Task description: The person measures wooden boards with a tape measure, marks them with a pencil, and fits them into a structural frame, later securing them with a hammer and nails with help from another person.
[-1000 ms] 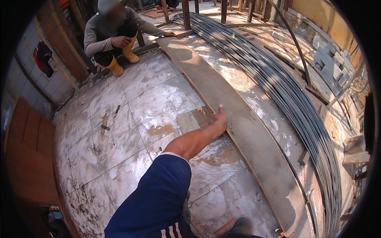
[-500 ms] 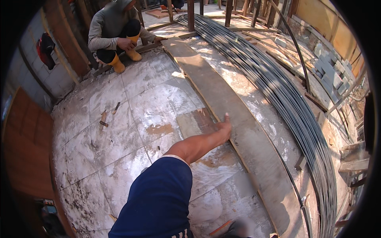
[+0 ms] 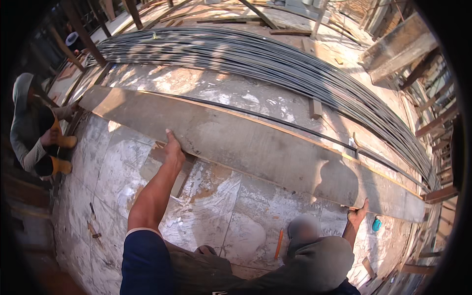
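A long, wide grey-brown wooden board stretches across the view, from the upper left to the lower right. My left hand grips its near edge left of the middle, thumb on top and fingers mostly hidden below. Toward the board's right end, my right hand holds the same edge, thumb up. At the far left end a crouching co-worker in yellow boots has a hand at the board. Beneath the edge by my left hand, a piece of wood lies on the tiles.
Beyond the board runs a thick bundle of steel bars. A dark bar lies along the board's far edge. On the dusty tiles are a hammer, an orange stick and a small teal object. Wooden posts stand upper left.
My view has swung to the right, so the board now crosses it sideways and the co-worker appears farther left. My right hand has come into view on the board. My left hand keeps its grip.
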{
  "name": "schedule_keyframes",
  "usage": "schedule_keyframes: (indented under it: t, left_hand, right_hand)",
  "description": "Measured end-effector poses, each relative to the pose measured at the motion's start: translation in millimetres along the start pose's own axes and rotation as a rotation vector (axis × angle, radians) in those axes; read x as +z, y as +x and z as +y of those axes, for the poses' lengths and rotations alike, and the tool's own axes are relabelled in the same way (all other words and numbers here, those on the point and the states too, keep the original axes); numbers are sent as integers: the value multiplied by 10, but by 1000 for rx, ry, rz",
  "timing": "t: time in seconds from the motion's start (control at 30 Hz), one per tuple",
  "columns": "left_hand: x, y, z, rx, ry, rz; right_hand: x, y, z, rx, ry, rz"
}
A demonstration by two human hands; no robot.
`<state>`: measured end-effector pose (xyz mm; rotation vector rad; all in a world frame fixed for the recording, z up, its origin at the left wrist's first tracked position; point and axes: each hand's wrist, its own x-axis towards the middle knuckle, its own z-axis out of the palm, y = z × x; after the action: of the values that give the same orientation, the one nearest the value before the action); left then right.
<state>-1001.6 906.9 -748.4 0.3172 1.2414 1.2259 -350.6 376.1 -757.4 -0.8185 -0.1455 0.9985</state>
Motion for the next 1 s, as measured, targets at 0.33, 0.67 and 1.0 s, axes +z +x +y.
schedule_keyframes:
  t: [0.33,0.67,1.0]
  left_hand:
    - [333,-194,832,490,1294,860]
    - [3418,-2375,-1703,705,1521,-1323]
    - [4333,-2999,-3227,495,1773,-1579]
  right_hand:
    - [39,-273,-80,-571,268,670]
    - [231,16,-75,-509,369,580]
    - [315,87,-331,-418,334,751]
